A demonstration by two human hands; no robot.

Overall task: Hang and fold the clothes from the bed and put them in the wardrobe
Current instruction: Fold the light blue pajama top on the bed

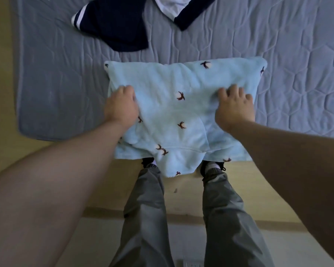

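Note:
A light blue fleece hoodie point(174, 112) with small dark embroidered motifs lies folded into a rough rectangle at the near edge of the bed, its hood hanging over the edge. My left hand point(121, 106) rests on its left side with fingers curled into the fabric. Fingers spread, my right hand point(234, 106) presses on its right side. A dark navy garment point(116, 26) with white stripes lies further back on the bed, next to a white garment point(172, 4) at the top edge.
The bed has a grey-blue quilted mattress cover point(287, 74). Its left corner point(27, 130) is near the wooden bed frame point(4, 93). My legs in grey trousers point(145, 209) stand against the bed's near edge.

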